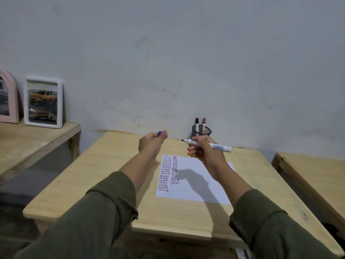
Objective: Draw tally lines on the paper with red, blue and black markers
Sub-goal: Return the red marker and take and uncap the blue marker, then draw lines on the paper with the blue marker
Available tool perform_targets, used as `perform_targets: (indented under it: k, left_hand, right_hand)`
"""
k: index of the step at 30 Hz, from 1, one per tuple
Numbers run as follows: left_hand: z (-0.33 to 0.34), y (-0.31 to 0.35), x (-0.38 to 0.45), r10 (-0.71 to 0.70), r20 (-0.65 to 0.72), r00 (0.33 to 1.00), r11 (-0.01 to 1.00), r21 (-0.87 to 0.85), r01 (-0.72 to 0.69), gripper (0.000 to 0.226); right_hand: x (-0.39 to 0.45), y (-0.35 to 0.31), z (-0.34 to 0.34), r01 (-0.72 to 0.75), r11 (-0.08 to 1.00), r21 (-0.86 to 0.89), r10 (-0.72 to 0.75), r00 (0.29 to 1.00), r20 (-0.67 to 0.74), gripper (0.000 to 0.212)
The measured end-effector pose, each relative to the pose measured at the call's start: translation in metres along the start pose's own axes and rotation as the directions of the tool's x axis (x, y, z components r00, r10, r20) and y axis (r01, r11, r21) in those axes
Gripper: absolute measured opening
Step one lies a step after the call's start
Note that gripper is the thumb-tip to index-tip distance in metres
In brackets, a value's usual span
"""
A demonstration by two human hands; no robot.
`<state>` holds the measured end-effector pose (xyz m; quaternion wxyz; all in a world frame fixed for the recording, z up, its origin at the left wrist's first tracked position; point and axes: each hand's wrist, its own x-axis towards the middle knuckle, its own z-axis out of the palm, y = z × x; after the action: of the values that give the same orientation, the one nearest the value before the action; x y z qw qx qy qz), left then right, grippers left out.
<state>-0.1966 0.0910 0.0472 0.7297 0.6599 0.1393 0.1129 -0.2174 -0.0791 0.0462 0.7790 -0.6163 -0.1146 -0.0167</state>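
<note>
While both hands hover above the wooden counter, the right hand is closed around an uncapped marker — its dark tip pointing left, its barcoded barrel sticking out to the right. The left hand pinches a blue cap between its fingertips. Below them lies the paper, its left part filled with tally lines. Black marker and red marker stand in a mesh cup by the wall.

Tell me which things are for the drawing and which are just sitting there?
For drawing: paper, uncapped marker in right hand, blue cap in left hand, black marker, red marker, mesh cup.
Just sitting: white photo frame, pink frame.
</note>
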Motion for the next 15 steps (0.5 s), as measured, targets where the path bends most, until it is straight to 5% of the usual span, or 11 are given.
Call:
perform_targets:
  k: [6, 15]
  left_hand:
    - [-0.025, -0.046, -0.002, 0.093, -0.044, 0.995, 0.890, 0.451, -0.063, 0.011]
    - [-0.038, -0.091, -0.004, 0.103, -0.070, 0.992, 0.699, 0.714, -0.023, 0.009]
  right_hand:
    - [-0.007, 0.032, -0.007, -0.119, 0.992, -0.033, 0.119, 0.993, -0.016, 0.013]
    - [-0.018, 0.060, -0.010, -0.196, 0.981, -0.013, 0.194, 0.979, -0.067, 0.010]
